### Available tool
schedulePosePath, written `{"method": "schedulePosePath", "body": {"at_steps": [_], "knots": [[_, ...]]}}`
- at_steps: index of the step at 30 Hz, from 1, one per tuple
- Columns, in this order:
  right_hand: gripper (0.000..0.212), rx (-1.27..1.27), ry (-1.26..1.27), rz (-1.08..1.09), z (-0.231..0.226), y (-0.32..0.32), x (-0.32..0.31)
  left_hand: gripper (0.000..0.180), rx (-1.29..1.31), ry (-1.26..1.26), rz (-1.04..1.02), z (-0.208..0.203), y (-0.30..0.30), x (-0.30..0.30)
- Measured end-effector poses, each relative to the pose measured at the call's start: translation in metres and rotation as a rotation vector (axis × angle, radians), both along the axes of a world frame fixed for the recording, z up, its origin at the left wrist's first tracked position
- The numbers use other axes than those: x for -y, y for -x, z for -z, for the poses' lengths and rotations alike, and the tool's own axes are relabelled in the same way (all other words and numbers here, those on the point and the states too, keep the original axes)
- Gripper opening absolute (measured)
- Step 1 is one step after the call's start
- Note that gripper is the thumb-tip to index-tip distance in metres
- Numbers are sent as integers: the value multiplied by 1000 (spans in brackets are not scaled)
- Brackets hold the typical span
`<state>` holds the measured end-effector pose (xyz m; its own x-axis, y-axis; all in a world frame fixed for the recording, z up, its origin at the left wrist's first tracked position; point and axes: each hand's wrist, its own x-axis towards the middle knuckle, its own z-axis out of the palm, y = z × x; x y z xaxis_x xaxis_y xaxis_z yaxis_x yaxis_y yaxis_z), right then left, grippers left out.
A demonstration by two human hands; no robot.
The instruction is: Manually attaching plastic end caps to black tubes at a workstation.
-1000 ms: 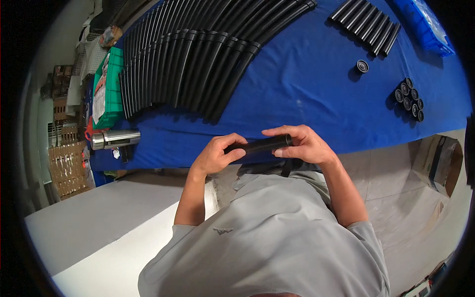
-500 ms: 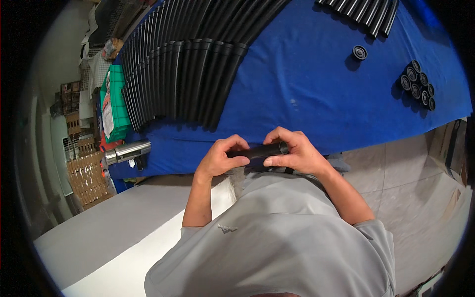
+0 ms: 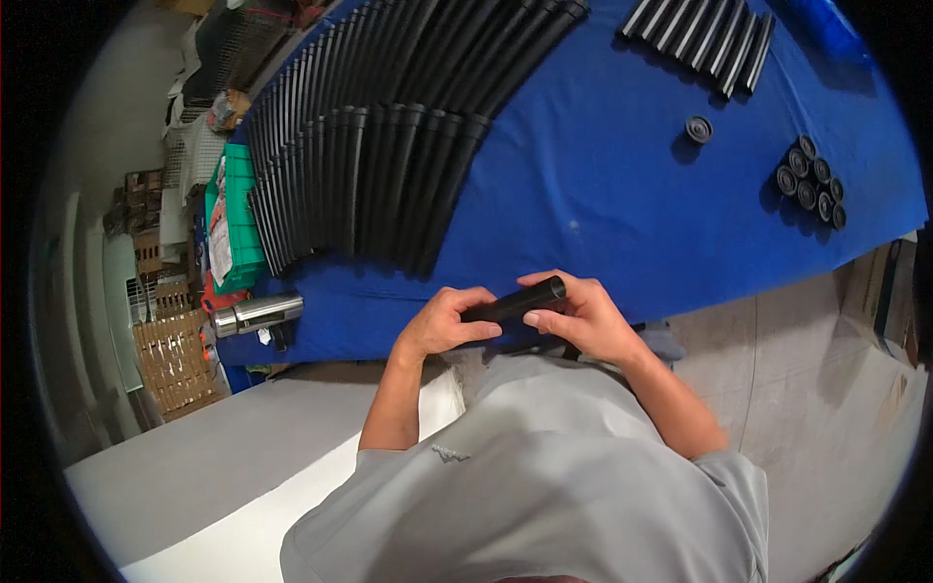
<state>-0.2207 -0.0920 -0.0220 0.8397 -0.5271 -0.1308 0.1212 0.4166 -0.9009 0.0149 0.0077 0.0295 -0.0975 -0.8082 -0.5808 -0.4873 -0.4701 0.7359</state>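
Note:
Between my hands, at the near edge of the blue-covered table (image 3: 603, 257), is a short black tube (image 3: 515, 303). Its right end is open and hollow, tilted a little up and away. My left hand (image 3: 449, 323) is closed round the tube's left end and hides it. Farther right, my right hand (image 3: 583, 316) grips it with fingers on the far side and thumb on the near side, just short of the open end. Beyond my hands, a single round black cap (image 3: 699, 129) lies on the cloth.
Long black tubes (image 3: 389, 185) lie in rows at the left. Several shorter tubes (image 3: 700, 44) lie at the far right, above a cluster of round caps (image 3: 809, 185). A green bin (image 3: 245, 228) and a shiny metal cylinder (image 3: 260, 315) sit at the left edge.
The tube's right end has tipped up and away, and my hands have shifted slightly with it. Table items appear lower in the view. Both hands keep their hold.

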Motion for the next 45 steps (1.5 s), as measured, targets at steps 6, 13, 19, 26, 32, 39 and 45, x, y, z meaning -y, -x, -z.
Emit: {"method": "schedulePosePath", "body": {"at_steps": [6,13,19,26,32,39,45], "knots": [[37,81,-205,61,3,-1,-3,29,-379,-75,-62,16,-12,5],[8,-381,930,412,-13,38,-7,32,-326,56,-137,27,-9,2],[18,-525,1421,622,15,38,7,30,-295,339,-168,40,-9,-11],[21,-559,1523,629,26,41,5,33,-342,413,-219,47,-6,-20],[22,-597,1540,639,25,41,7,33,-368,420,-200,50,-7,-18],[20,-578,1534,632,24,42,9,34,-368,434,-197,50,-8,-17],[21,-533,1489,610,23,45,6,34,-374,443,-214,51,-8,-17]]}}
